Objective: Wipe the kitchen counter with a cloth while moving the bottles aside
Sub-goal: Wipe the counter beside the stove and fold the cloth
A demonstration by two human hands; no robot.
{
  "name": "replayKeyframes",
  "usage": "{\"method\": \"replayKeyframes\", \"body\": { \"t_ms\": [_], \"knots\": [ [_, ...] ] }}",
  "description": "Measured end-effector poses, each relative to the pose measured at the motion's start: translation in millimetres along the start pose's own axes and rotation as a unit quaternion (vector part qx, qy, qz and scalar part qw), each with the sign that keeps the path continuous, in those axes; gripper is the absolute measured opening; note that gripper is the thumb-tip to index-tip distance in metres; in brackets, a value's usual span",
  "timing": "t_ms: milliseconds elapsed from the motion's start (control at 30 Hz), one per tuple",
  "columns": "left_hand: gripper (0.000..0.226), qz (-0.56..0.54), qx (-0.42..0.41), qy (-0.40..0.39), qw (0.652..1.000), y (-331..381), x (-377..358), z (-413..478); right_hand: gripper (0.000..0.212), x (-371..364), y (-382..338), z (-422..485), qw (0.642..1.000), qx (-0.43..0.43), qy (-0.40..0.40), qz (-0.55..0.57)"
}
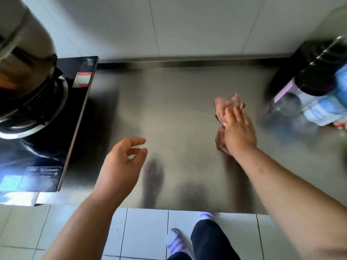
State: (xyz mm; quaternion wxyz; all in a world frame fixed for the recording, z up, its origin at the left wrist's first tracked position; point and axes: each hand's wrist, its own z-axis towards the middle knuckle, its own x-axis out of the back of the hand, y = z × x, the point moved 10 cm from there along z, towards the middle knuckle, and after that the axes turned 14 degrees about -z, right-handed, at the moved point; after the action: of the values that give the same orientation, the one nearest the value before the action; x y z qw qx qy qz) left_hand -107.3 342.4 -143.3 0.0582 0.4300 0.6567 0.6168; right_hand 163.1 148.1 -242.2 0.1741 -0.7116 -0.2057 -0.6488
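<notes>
Cloth (pixel 223 107): pink, crumpled, lying on the steel counter (pixel 178 102), right of centre.
Right hand (pixel 238 132): lies on the cloth, fingers (pixel 228 115) straight and pressing it down; cloth shows beyond the fingertips on the far side and left of the palm.
Left hand (pixel 122 162): over the counter, nearer and to the left, fingers loosely curled, holding nothing.
Bottles (pixel 315 91): far right, close to the cloth but apart; blue-and-white label and pink strip, writing too blurred to read.
Cooktop (pixel 47 147): black, far left; red-and-white sticker, print illegible.
</notes>
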Motion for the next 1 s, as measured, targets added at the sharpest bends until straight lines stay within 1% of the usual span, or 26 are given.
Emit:
{"method": "replayKeyframes", "body": {
  "t_ms": [33, 67, 133, 167, 200, 233, 267, 300, 367, 400, 467, 500, 533, 567, 633, 667, 700, 733, 767, 800, 833, 900, 933, 967, 1000],
  "knots": [
    [0.017, 0.003, -0.007, -0.005, 1.0, 1.9, -3.3, -1.9, 0.057, 1.3, -27.0, -2.8, 1.0, 0.012, 0.017, 0.018],
    [0.017, 0.01, -0.019, -0.013, 1.0, 5.5, -8.4, -4.5, 0.055, 2.0, -59.4, -15.8, 0.998, 0.046, 0.041, 0.032],
    [0.016, 0.018, -0.043, -0.028, 0.999, 12.7, -18.2, -7.1, 0.053, -3.5, -134.2, -63.8, 0.984, 0.161, 0.056, 0.059],
    [0.015, 0.017, -0.052, -0.038, 0.998, 15.0, -23.3, -8.1, 0.049, -8.0, -167.1, -94.1, 0.969, 0.231, 0.049, 0.069],
    [0.016, 0.014, -0.055, -0.051, 0.997, 16.7, -30.2, -10.0, 0.044, -11.4, -187.9, -123.0, 0.953, 0.289, 0.042, 0.079],
    [0.017, 0.01, -0.053, -0.065, 0.996, 18.7, -38.6, -12.8, 0.04, -13.6, -192.2, -145.2, 0.941, 0.325, 0.04, 0.086],
    [0.019, 0.007, -0.052, -0.074, 0.996, 20.1, -44.6, -15.0, 0.037, -15.5, -184.2, -160.3, 0.935, 0.341, 0.044, 0.088],
    [0.02, 0.009, -0.057, -0.085, 0.995, 23.8, -52.9, -18.2, 0.039, -17.7, -160.5, -170.0, 0.94, 0.33, 0.043, 0.077],
    [0.018, 0.014, -0.064, -0.1, 0.993, 29.7, -65.2, -24.2, 0.046, -18.2, -91.9, -177.9, 0.964, 0.257, 0.059, 0.042],
    [0.017, 0.013, -0.064, -0.112, 0.992, 33.0, -74.4, -28.4, 0.048, -15.6, -43.2, -179.0, 0.978, 0.194, 0.075, 0.021],
    [0.016, 0.012, -0.06, -0.132, 0.989, 36.1, -89.2, -36.5, 0.052, -9.4, 63.7, -175.3, 0.995, 0.039, 0.086, 0.02],
    [0.016, 0.013, -0.058, -0.139, 0.988, 37.1, -95.6, -39.9, 0.055, -8.3, 116.5, -172.6, 0.996, -0.039, 0.074, 0.021],
    [0.016, 0.018, -0.057, -0.146, 0.987, 37.3, -100.1, -43.0, 0.058, -8.7, 159.4, -168.7, 0.994, -0.1, 0.046, 0.01],
    [0.016, 0.022, -0.056, -0.152, 0.987, 37.6, -104.8, -45.4, 0.067, -8.9, 191.1, -161.3, 0.99, -0.139, 0.017, -0.015],
    [0.017, 0.03, -0.05, -0.156, 0.986, 37.1, -114.1, -48.7, 0.093, -9.3, 222.7, -138.6, 0.98, -0.196, -0.02, -0.032],
    [0.017, 0.034, -0.047, -0.157, 0.986, 37.0, -117.4, -50.6, 0.099, -8.3, 220.8, -127.6, 0.974, -0.223, -0.026, -0.024],
    [0.017, 0.037, -0.045, -0.155, 0.986, 37.6, -122.2, -52.0, 0.096, -6.5, 208.3, -115.3, 0.973, -0.227, -0.021, -0.018],
    [0.018, 0.035, -0.041, -0.151, 0.987, 42.0, -132.0, -53.3, 0.086, -2.3, 188.9, -102.7, 0.979, -0.203, -0.004, -0.005],
    [0.018, 0.034, -0.039, -0.15, 0.987, 41.9, -134.1, -53.3, 0.073, 0.5, 154.0, -96.8, 0.986, -0.163, 0.026, 0.016],
    [0.019, 0.034, -0.035, -0.148, 0.988, 43.8, -139.4, -53.5, 0.063, 1.5, 118.2, -94.6, 0.992, -0.108, 0.051, 0.044],
    [0.019, 0.036, -0.03, -0.151, 0.987, 43.6, -141.8, -53.4, 0.057, -0.3, 77.8, -98.6, 0.995, -0.045, 0.058, 0.063],
    [0.019, 0.039, -0.03, -0.155, 0.987, 52.6, -159.5, -56.6, 0.049, -3.0, 25.4, -120.1, 0.991, 0.094, 0.048, 0.086],
    [0.019, 0.042, -0.035, -0.156, 0.986, 59.6, -167.9, -59.2, 0.046, -1.9, 15.9, -138.3, 0.983, 0.151, 0.054, 0.094],
    [0.019, 0.042, -0.042, -0.155, 0.986, 68.9, -177.2, -60.3, 0.045, 0.6, 22.8, -153.6, 0.976, 0.187, 0.065, 0.092],
    [0.019, 0.042, -0.044, -0.151, 0.987, 74.4, -181.9, -59.6, 0.045, -0.6, 38.9, -165.0, 0.975, 0.197, 0.065, 0.081]
  ]
}}
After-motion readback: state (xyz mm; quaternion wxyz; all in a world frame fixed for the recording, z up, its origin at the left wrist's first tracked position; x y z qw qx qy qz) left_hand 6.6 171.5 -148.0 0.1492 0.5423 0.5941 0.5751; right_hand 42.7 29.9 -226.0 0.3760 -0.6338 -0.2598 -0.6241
